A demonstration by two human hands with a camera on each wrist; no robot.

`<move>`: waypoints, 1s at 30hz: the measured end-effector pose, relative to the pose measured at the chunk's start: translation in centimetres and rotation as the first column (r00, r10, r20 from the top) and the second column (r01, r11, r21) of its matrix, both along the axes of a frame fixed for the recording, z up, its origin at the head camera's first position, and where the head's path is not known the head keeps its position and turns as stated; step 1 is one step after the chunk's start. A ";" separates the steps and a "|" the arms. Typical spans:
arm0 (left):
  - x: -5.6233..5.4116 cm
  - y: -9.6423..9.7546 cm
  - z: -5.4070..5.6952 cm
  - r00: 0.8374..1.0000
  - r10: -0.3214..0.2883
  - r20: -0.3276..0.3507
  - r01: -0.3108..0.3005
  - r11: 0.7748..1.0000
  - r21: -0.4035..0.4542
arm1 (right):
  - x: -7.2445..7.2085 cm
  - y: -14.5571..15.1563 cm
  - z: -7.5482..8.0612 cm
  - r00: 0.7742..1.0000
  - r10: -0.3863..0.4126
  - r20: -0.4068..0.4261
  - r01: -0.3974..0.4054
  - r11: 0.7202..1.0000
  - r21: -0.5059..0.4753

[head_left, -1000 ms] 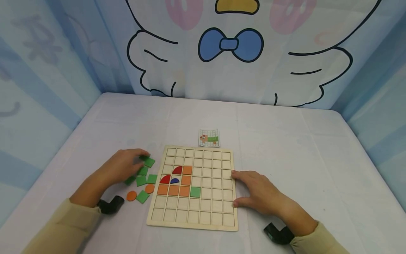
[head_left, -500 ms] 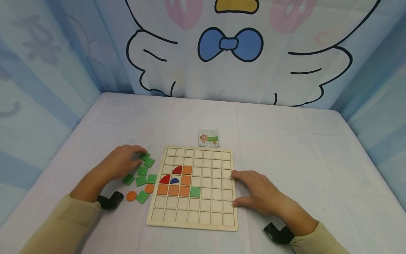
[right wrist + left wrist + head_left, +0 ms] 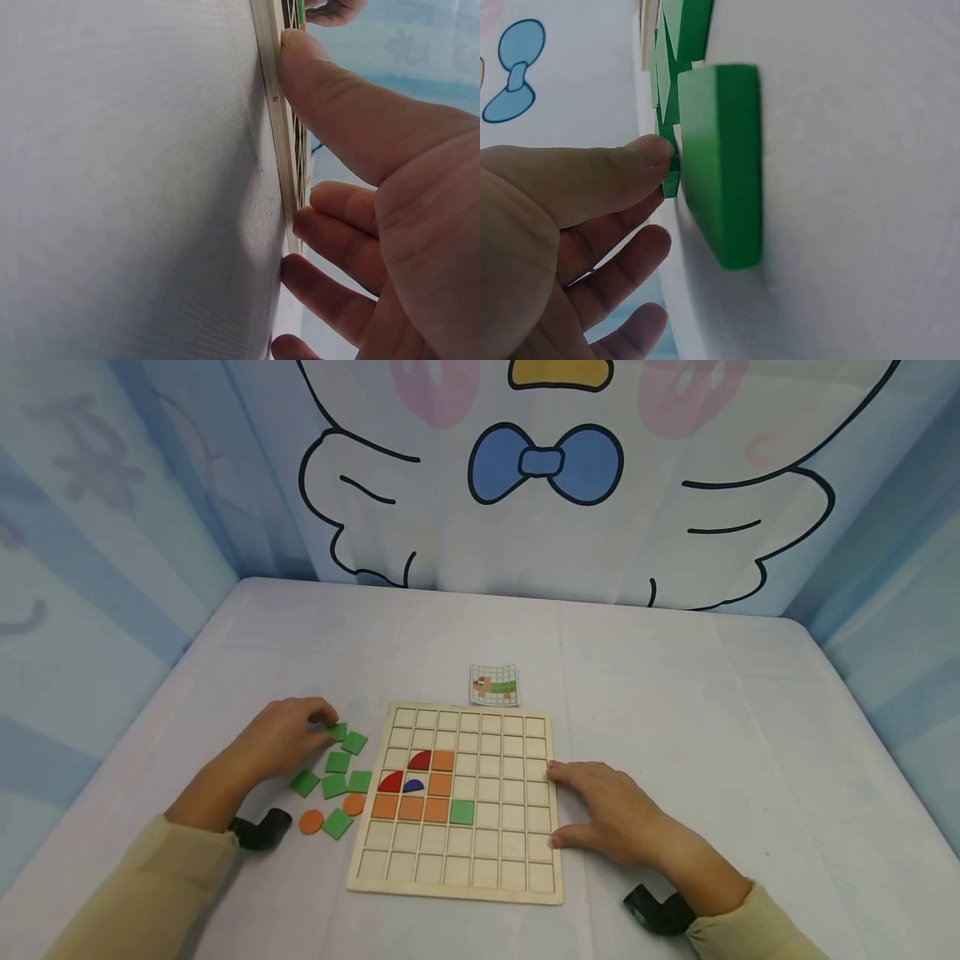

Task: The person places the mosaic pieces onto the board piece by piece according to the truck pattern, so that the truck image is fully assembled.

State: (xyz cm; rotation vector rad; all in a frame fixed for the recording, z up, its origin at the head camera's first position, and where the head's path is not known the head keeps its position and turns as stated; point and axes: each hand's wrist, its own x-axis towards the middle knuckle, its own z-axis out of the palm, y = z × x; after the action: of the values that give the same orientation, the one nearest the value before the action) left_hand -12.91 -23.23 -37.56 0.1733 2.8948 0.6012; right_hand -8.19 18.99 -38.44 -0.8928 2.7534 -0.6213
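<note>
Your left hand point(image 3: 283, 737) reaches over the white tabletop point(image 3: 247, 677), thumb and forefinger close together at the farthest green square tile point(image 3: 339, 732); you cannot tell whether they pinch it or merely touch it. Beside and below that hand lie six more green square tiles point(image 3: 337, 762) and two orange round tiles point(image 3: 311, 822). Next comes the wooden grid board point(image 3: 513, 843), its left half holding red quarter-circles point(image 3: 391, 782), a blue half-circle point(image 3: 413, 786), five orange squares point(image 3: 411, 809) and one green square point(image 3: 462, 812). A small pattern card point(image 3: 494, 686) lies just beyond its far edge. Your right hand point(image 3: 621, 814), thumb and fingers spread wide, touches the board's right edge.
</note>
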 end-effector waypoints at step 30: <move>0.2 1.3 1.2 1.000 0.002 0.020 -0.002 1.000 0.023 | 0.0 0.1 0.1 1.000 0.003 0.000 -0.003 1.000 -0.006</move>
State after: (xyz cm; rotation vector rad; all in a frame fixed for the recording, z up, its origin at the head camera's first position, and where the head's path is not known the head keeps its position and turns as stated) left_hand -12.75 -21.94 -36.37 0.1668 2.8701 0.6338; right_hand -8.21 19.05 -38.37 -0.8986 2.7507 -0.6293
